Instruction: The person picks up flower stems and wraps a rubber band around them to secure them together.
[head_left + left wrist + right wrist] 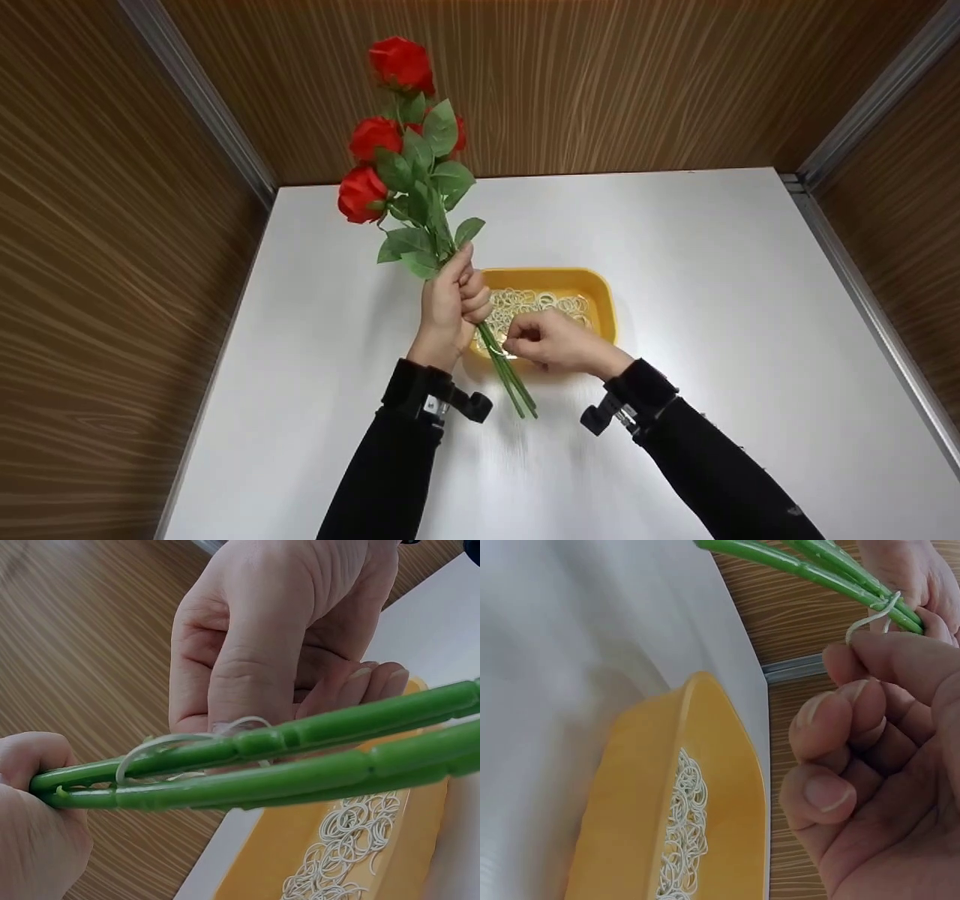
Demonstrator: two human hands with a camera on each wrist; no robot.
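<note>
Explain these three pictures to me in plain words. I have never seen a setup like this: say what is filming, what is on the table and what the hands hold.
A person wears three cameras: one on the head, one on each wrist. The head view looks down on a white table between wood-grain walls. On it stands a yellow tray of pale rubber bands. The left hand grips a bunch of red roses by their green stems. The right hand pinches one rubber band looped at the stems. The wrist views show that up close.

Lying flat under everything: white tabletop [712, 285], w/ wood-grain panels [600, 82] standing at back & both sides. Running along corners: grey metal strips [202, 97], w/ another strip edging the right side.
</note>
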